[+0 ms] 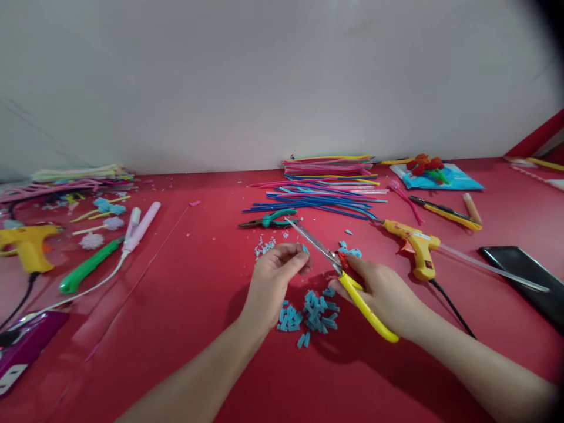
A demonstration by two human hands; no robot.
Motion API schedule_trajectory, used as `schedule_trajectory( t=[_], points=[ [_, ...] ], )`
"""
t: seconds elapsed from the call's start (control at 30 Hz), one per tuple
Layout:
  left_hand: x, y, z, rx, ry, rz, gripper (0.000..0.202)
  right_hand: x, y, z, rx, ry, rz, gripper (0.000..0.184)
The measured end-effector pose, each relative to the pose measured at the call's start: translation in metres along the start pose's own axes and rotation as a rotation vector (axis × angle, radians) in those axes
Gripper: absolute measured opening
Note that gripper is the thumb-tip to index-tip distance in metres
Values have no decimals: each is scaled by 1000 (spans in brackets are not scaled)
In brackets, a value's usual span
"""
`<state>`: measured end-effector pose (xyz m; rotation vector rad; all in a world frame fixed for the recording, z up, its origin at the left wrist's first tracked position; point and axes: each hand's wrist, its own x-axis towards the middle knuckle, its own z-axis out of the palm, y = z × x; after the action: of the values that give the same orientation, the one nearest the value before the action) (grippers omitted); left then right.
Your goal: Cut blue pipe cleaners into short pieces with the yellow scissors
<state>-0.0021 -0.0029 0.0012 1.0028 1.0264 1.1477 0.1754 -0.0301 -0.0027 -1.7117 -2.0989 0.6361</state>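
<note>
My right hand (382,294) grips yellow-handled scissors (326,254), their blades pointing up and left over the red table (185,329). My left hand (277,271) is closed in a pinch on a small blue pipe-cleaner piece (305,249), held just beside the blades. Below both hands lies a heap of several short blue folded pieces (312,314). A few more blue bits (349,251) lie behind the scissors.
Green-handled pliers (269,221) and a stack of coloured pipe cleaners (328,185) lie beyond the hands. A yellow glue gun (416,247) and a black phone (524,276) sit to the right. On the left are another glue gun (27,247), a green cutter (88,265) and a pink tool (141,228).
</note>
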Motion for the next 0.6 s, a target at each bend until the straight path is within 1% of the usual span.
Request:
schedule_trajectory(
  t=[0.07, 0.17, 0.23, 0.3, 0.4, 0.5, 0.57, 0.6],
  points=[
    [-2, 0, 3, 197, -38, 13, 8, 1, -1, 2, 153, 10, 24, 21],
    [-7, -1, 7, 477, -100, 110, 7, 3, -3, 5, 389, 48, 56, 17],
    [-10, -3, 9, 609, -131, 192, 7, 4, -5, 7, 498, 66, 82, 18],
    [-13, -4, 11, 681, -150, 251, 7, 4, -5, 8, 541, 69, 99, 19],
    [-17, -5, 13, 704, -165, 298, 8, 4, -3, 10, 530, 43, 94, 17],
    [-18, -6, 14, 655, -170, 303, 8, 3, -2, 8, 542, 9, 96, 14],
    [-17, -6, 13, 575, -161, 257, 6, 3, -5, 4, 606, -24, 97, 12],
    [-16, -5, 13, 516, -166, 204, 7, 3, -6, 2, 648, -46, 97, 11]
  ],
)
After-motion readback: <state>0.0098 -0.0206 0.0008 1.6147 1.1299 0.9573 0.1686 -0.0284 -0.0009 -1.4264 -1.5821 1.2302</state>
